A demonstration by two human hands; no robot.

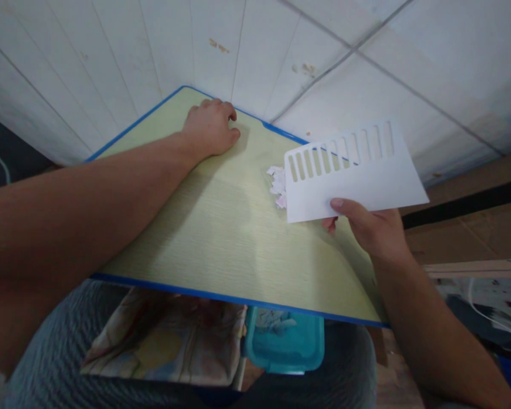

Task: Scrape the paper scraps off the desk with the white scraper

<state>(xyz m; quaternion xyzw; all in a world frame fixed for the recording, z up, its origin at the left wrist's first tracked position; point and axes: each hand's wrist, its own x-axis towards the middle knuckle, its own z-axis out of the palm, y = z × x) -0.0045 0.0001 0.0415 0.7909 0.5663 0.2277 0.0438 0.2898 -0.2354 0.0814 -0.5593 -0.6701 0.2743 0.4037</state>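
Note:
My right hand (366,224) grips a flat white card (349,193) by its lower edge, thumb on top and fingertips underneath. A row of several long rounded slots runs along the card's far side, and the board and wall show through them. The card is held tilted above the right part of a pale yellow board (221,238) with a blue rim. Beside the card's left edge lies a small pile of white and pinkish paper scraps (276,184), partly hidden by it. My left hand (210,128) rests near the board's far edge, fingers loosely curled, thumb apart, nothing visible between them.
A white panelled wall (213,45) with a grey cable stands against the board's far edge. Below the near edge are a turquoise plastic container (287,346) with pale scraps inside and a patterned cloth (166,341) over the lap. A cardboard box (472,233) stands at right.

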